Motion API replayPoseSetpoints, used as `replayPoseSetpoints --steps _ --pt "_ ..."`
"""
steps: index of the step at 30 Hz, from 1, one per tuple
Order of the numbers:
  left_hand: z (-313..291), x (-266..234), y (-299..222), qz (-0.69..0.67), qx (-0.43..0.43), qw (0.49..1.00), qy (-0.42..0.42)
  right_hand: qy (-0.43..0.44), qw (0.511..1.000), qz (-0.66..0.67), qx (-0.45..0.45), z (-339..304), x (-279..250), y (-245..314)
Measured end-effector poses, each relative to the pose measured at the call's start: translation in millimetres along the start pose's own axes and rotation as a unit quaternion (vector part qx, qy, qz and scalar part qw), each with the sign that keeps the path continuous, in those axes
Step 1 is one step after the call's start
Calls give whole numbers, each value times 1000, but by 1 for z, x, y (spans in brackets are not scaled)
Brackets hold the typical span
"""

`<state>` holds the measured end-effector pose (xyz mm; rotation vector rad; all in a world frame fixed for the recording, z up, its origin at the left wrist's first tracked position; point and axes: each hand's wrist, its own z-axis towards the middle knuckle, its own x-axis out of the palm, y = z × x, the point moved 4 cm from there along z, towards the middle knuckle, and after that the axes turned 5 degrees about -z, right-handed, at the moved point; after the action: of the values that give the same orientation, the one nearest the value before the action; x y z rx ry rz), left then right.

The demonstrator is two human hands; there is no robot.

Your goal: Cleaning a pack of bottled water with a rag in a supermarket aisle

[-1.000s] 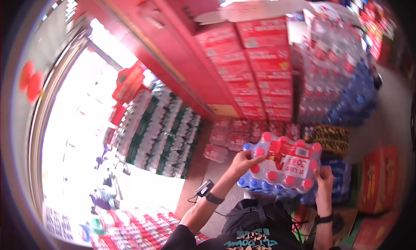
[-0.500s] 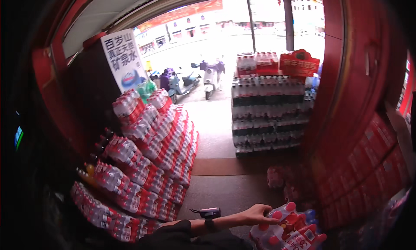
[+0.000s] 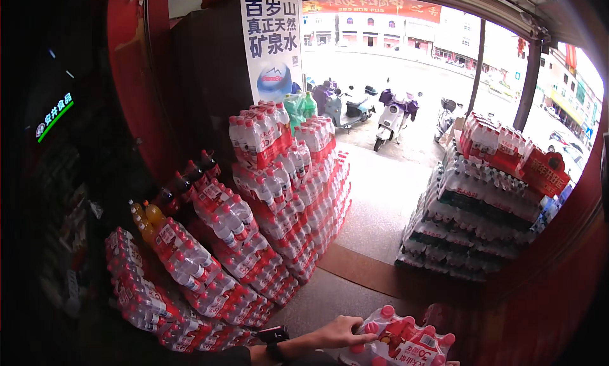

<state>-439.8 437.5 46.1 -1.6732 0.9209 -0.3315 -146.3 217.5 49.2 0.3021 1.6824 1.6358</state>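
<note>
My left hand (image 3: 342,333) is closed on the left edge of a shrink-wrapped pack of water bottles (image 3: 406,342) with pink-red caps and a red and white printed wrap. The pack is low in front of me, cut off by the lower edge of the picture. A black band with a small dark device (image 3: 273,335) sits on my left wrist. At the pack's lower right corner only a small skin-coloured patch shows, perhaps fingertips of my right hand; its grip is hidden.
Stepped stacks of red-wrapped bottle packs (image 3: 273,220) rise on the left, with orange drink bottles (image 3: 151,217) and dark cola bottles (image 3: 190,172) behind. Green-wrapped packs (image 3: 469,220) stand right of the doorway. A brown threshold strip (image 3: 355,267) crosses the floor; scooters (image 3: 396,115) are parked outside.
My view has turned to the right and shifted, so the doorway and stacks look different. The left hand keeps its hold on the pack, which now appears slightly further left in the picture.
</note>
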Motion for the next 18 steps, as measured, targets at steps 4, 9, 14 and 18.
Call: replayPoseSetpoints --steps 4,9,14,18 --pt "39 -89 -2 -68 -26 996 -55 57 998 26 2 82 95 55" --pt "103 -183 7 -165 -39 976 -136 149 985 89 20 203 201 104" --pt "197 -269 -1 -194 -118 949 -221 235 969 68 -42 366 308 77" --pt "277 -334 -27 -186 -108 925 -312 313 947 36 -66 493 397 78"
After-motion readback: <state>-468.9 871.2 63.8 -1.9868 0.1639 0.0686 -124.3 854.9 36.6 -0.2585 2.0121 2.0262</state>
